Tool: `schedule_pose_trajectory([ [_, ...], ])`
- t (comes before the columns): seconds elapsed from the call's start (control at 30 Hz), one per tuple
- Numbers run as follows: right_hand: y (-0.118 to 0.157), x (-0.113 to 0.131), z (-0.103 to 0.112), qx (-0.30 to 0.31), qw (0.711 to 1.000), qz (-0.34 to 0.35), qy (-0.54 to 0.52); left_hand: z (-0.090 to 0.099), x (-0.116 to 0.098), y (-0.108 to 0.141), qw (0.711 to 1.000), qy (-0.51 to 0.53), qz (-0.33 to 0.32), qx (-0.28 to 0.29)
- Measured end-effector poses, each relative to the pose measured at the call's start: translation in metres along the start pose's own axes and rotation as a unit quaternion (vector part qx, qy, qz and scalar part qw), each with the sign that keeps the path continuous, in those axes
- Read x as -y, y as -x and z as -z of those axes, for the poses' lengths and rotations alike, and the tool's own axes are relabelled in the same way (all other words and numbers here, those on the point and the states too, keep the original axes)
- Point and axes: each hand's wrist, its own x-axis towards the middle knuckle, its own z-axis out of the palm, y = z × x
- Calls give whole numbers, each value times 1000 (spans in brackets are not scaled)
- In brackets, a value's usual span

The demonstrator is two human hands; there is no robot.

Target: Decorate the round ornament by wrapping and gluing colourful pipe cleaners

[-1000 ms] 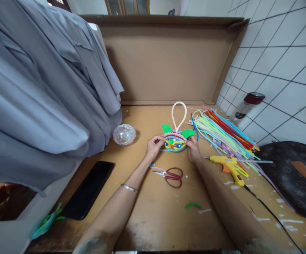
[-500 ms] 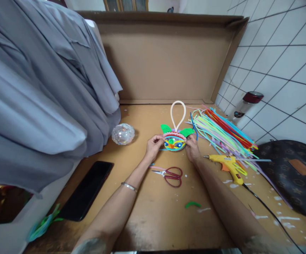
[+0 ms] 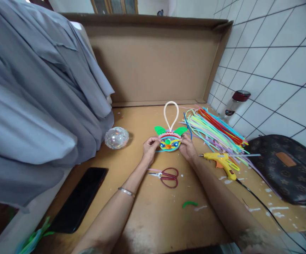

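A round, colourful craft piece (image 3: 169, 141) with green ears, blue eyes, an orange nose and a white loop on top stands upright between my hands. My left hand (image 3: 150, 148) pinches its left edge. On its right edge, below the green ear, my right hand (image 3: 188, 146) closes with its fingers. Nearer to me lie red-handled scissors (image 3: 169, 177), beside a thin pink strip. A curved green piece (image 3: 190, 204) rests on the table further down.
Pipe cleaners (image 3: 216, 130), a yellow glue gun (image 3: 223, 162) with its cord, a dark bag (image 3: 287, 169) and a red-lidded jar (image 3: 236, 103) are on the right. A clear ball (image 3: 117, 138), a black phone (image 3: 79, 199) and grey cloth (image 3: 47, 91) lie left; cardboard (image 3: 153, 63) stands behind.
The whole view has shifted slightly, with most things now further left in it. Both hands keep their hold on the craft piece, which looks a little more upright to the camera.
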Motion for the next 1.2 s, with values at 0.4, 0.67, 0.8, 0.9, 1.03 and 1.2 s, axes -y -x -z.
schedule_pose_trajectory([
  [0.4,0,-2,1,-3,1000,-3,-24,2,0,-1,1000,-26,-1,-6],
  [0.67,-1,-3,4,9,1000,-7,-5,2,1,-1,1000,-19,-1,-9],
  [0.8,0,-2,2,7,1000,-5,-8,2,0,-1,1000,-15,-6,-8],
  [0.9,-1,-1,3,3,1000,3,-17,1,-1,0,1000,-20,-9,-7],
  [1.03,-2,-3,7,-7,1000,2,-7,1,-1,0,1000,-20,-7,-5],
  [1.2,-2,-6,12,-14,1000,-9,-1,0,-2,1,1000,-20,-3,-9],
])
